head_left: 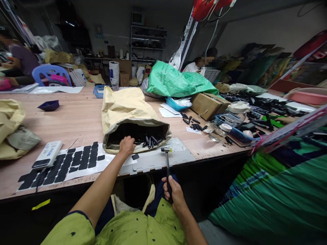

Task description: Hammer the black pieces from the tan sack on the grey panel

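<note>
A tan paper sack (127, 103) lies on the table with its wide mouth facing me. Several slim black pieces (151, 141) rest on the lower lip of that mouth. My left hand (127, 145) is at the opening, fingers curled and turned inward; whatever they may hold is hidden. In front of the table edge, my right hand (175, 192) grips the black handle of a small hammer (167, 160). The hammer stands head up, its head over a grey board (150, 163) at the table's front edge.
Left of the sack lie a sheet of black stickers (84, 158) and a white device (48, 154) with a cable. To the right are loose black pieces (195, 126), a cardboard box (208, 105) and a blue basket (238, 134). A green bag (178, 81) stands behind. Two people sit farther back.
</note>
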A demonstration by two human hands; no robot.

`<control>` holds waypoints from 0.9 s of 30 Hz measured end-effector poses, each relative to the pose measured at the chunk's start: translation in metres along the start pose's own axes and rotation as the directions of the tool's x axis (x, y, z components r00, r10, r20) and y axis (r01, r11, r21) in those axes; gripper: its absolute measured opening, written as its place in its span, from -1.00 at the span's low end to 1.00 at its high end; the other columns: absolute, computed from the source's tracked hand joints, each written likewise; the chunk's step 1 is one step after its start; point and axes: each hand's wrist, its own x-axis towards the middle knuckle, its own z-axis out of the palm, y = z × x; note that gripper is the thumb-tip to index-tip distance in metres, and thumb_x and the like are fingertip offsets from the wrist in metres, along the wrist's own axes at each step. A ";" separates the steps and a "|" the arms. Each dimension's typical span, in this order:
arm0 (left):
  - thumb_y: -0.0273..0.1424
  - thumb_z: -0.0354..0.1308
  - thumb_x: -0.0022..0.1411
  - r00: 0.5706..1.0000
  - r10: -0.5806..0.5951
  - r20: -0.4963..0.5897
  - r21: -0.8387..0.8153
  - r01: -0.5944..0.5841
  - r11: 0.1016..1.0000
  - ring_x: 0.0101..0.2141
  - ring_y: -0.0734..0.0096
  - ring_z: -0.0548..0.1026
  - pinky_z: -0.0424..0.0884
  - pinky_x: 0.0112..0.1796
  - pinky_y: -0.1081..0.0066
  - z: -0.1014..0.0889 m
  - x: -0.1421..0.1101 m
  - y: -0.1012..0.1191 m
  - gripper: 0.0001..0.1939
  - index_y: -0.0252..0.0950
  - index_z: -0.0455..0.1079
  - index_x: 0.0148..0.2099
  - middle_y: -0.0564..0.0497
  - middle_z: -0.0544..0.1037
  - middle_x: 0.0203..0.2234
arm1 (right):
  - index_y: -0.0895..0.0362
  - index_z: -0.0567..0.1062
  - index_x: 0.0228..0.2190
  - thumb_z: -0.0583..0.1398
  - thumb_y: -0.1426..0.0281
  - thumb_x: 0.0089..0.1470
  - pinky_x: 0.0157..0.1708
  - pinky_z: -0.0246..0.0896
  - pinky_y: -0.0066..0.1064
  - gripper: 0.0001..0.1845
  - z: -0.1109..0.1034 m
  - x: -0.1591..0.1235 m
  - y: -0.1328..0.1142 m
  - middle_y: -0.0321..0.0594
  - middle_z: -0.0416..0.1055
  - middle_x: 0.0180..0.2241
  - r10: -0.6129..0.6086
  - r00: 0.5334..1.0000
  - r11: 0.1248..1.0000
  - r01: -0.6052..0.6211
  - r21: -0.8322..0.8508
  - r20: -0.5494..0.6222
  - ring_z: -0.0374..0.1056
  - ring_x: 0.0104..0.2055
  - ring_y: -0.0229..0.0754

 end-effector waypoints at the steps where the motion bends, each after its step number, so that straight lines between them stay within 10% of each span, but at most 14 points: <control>1: -0.35 0.18 0.20 1.000 0.012 -0.020 0.000 -0.012 1.000 -0.08 0.16 0.36 0.30 -0.13 0.28 0.000 -0.001 0.000 -0.83 -0.21 0.49 -0.15 -0.09 0.44 -0.16 | 0.18 0.46 -0.40 0.27 -0.19 -0.18 -0.79 -0.13 -0.57 -0.34 0.001 -0.001 -0.001 -0.44 0.22 -0.70 0.000 1.000 1.000 0.000 0.000 -0.002 0.00 -0.76 -0.45; 11: -0.35 0.25 0.14 0.960 0.251 -0.128 -0.311 -0.279 0.909 -0.22 0.22 0.36 0.24 -0.18 0.28 0.014 -0.056 0.020 -0.90 -0.22 0.48 -0.26 -0.03 0.48 -0.34 | 0.18 0.45 -0.41 0.27 -0.20 -0.20 -0.79 -0.13 -0.57 -0.34 0.005 -0.004 -0.004 -0.45 0.21 -0.71 0.003 1.000 1.000 -0.003 -0.006 -0.013 -0.01 -0.77 -0.45; 27: -0.45 0.25 0.05 0.972 0.144 -0.185 -0.582 -0.227 0.781 -0.29 0.33 0.37 0.31 -0.20 0.33 0.031 -0.065 0.013 -0.88 -0.27 0.50 -0.29 0.03 0.41 -0.43 | 0.16 0.45 -0.40 0.27 -0.17 -0.17 -0.79 -0.10 -0.56 -0.37 0.005 -0.004 -0.003 -0.46 0.21 -0.69 -0.038 0.999 0.998 0.036 -0.048 -0.031 0.00 -0.76 -0.44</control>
